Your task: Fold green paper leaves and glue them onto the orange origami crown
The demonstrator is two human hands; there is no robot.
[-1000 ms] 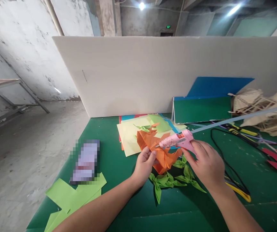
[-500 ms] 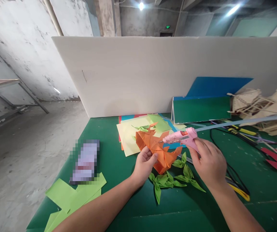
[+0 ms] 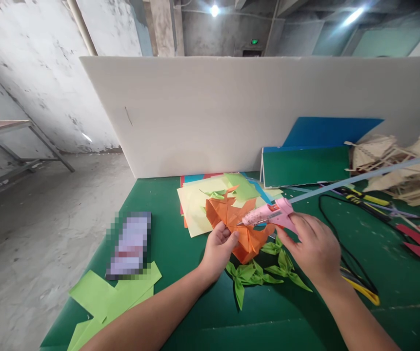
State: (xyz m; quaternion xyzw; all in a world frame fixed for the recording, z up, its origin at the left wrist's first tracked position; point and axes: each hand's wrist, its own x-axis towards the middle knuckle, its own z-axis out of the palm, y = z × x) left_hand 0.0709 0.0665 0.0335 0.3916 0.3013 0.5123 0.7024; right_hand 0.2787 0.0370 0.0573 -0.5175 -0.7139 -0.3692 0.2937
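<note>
My left hand point(image 3: 220, 249) pinches the lower left edge of an orange folded-paper piece point(image 3: 248, 242), thumb on top. A pink glue gun point(image 3: 268, 213) is gripped in my right hand point(image 3: 314, 246), with a long pale glue stick point(image 3: 345, 181) sticking out of its back. The gun's nozzle points down and left at the middle of the orange paper; whether it touches cannot be made out. Green folded-paper leaves point(image 3: 255, 274) lie just below the orange piece, and more green leaves point(image 3: 286, 267) sit under my right hand.
Flat coloured paper sheets point(image 3: 191, 207) lie behind the orange piece. Light green paper point(image 3: 122, 297) and a blurred-out phone-like object point(image 3: 131, 243) are at left. A green board point(image 3: 305, 165), wooden frames point(image 3: 403, 165), yellow-black tools point(image 3: 369, 199) and a black cable point(image 3: 327, 214) stand or lie at right.
My right hand has brought the glue gun slightly left and down, so its nozzle sits lower over the orange paper. The glue stick tilts up more. My left hand stays in place.
</note>
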